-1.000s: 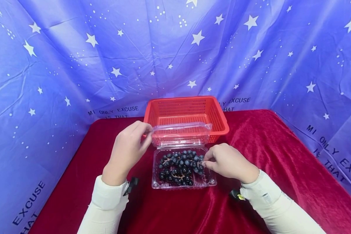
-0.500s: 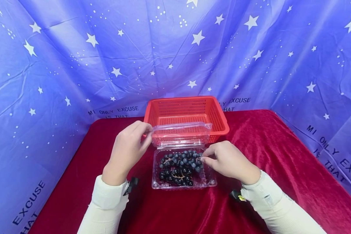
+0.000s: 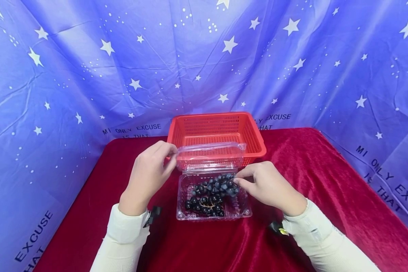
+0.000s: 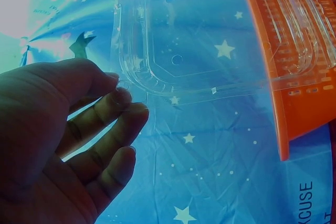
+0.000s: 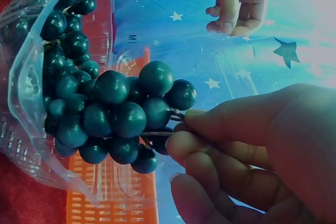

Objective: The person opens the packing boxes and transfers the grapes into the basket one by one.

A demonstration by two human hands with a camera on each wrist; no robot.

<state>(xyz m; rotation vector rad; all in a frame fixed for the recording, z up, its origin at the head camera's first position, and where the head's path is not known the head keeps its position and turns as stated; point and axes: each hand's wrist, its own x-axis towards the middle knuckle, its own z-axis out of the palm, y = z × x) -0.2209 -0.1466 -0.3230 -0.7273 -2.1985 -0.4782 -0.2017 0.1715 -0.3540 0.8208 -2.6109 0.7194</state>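
A clear plastic clamshell box stands with its lid raised at the back. My left hand pinches the lid's left corner between thumb and fingertips; the left wrist view shows that lid corner close up. Inside the box lie two bunches of dark grapes. The front bunch, glossy black grapes, rests on the box floor. My right hand pinches the stem of the rear bunch, dusky blue-black grapes. That bunch's right end is raised, while its left part is still within the box.
Directly behind the box is a red perforated plastic basket, partly seen through the lid. Dark red velvet cloth covers the table. A blue star-patterned curtain hangs around the back and sides.
The right hand has risen slightly with the stem, and the rear grapes have lifted and shifted to the right. The left hand and lid have stayed in place.
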